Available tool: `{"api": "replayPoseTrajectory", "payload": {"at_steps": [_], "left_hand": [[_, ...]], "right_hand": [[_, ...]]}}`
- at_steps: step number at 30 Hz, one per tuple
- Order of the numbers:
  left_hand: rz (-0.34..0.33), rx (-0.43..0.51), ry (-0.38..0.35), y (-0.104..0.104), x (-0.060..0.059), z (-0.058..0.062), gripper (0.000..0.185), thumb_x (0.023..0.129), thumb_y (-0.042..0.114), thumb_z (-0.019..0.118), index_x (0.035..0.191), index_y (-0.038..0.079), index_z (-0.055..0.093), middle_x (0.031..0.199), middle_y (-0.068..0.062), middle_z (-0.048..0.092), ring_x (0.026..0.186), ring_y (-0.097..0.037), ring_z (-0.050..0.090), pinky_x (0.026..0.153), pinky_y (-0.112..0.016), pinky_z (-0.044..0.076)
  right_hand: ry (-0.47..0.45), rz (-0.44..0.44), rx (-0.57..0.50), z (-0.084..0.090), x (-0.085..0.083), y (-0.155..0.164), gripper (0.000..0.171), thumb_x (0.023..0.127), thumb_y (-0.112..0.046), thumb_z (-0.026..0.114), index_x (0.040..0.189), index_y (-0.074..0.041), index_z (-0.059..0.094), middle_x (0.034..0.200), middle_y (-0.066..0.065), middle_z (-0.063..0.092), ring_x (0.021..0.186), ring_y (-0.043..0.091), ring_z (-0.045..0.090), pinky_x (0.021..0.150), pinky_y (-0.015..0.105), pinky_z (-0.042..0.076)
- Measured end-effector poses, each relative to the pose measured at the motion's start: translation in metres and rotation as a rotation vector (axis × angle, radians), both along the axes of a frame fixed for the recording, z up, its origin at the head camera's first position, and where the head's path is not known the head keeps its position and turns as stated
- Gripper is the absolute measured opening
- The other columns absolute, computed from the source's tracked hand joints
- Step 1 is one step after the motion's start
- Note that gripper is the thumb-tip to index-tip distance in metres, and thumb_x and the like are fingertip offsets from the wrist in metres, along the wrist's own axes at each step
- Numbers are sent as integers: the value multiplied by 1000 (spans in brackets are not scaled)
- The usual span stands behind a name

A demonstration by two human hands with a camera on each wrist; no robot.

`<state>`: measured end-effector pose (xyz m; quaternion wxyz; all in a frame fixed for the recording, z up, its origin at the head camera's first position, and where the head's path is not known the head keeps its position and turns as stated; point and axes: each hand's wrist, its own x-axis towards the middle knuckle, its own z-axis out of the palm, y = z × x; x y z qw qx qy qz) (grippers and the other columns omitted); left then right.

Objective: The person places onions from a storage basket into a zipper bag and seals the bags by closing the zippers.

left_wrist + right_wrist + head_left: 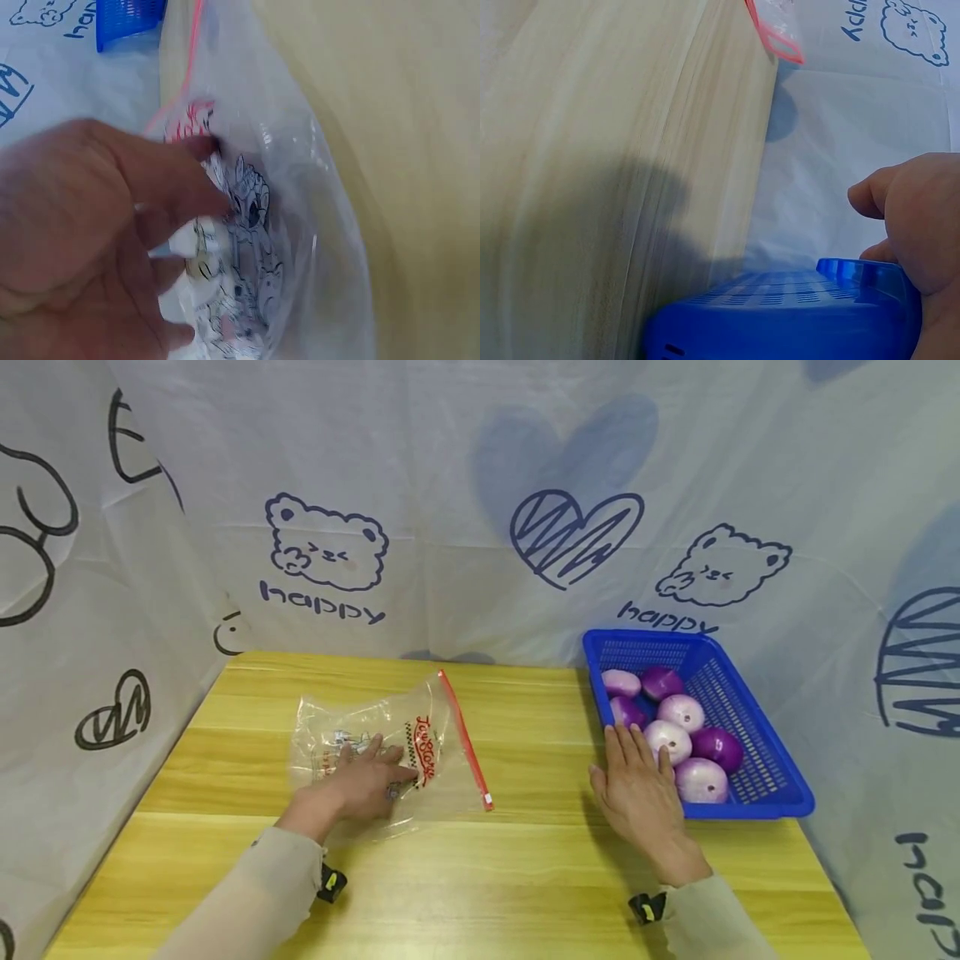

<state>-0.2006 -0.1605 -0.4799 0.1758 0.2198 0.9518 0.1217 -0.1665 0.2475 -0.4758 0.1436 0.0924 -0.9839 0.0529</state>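
A clear plastic zip bag point(435, 752) with red lettering and printed figures lies on the table, its red zip strip point(465, 735) to the right. My left hand point(363, 783) rests on the bag with fingers spread; in the left wrist view the thumb and fingertips touch its printed side. At the right, a blue basket point(750, 718) contains several peeled purple onions point(681, 713), some pale and some dark. My right hand point(639, 789) is over the basket's near left edge, fingers straight and reaching toward the nearest onions. The right wrist view shows its thumb above the blue rim point(780, 322).
The wood-grain table point(510, 877) carries the bag left of centre and the basket at the right edge. A white cloth point(450, 510) with bear and heart drawings hangs behind and along both sides, close to the basket's far end.
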Motion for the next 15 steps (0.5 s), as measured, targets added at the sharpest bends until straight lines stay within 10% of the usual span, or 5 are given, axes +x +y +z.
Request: {"api": "replayPoseTrajectory", "payload": {"at_steps": [7, 15], "left_hand": [[44, 125, 34, -1, 2, -11, 14, 101, 33, 64, 109, 24, 72, 140, -11, 66, 149, -43, 44, 117, -81, 8], [110, 95, 253, 11, 6, -23, 66, 96, 56, 68, 143, 11, 60, 146, -18, 56, 146, -44, 43, 118, -80, 12]], "right_hand": [[-56, -12, -21, 8, 0, -2, 65, 103, -29, 60, 155, 5, 43, 158, 28, 46, 150, 47, 39, 114, 79, 29], [-72, -23, -27, 12, -2, -8, 68, 101, -28, 63, 154, 8, 42, 158, 30, 45, 150, 47, 38, 114, 77, 30]]}}
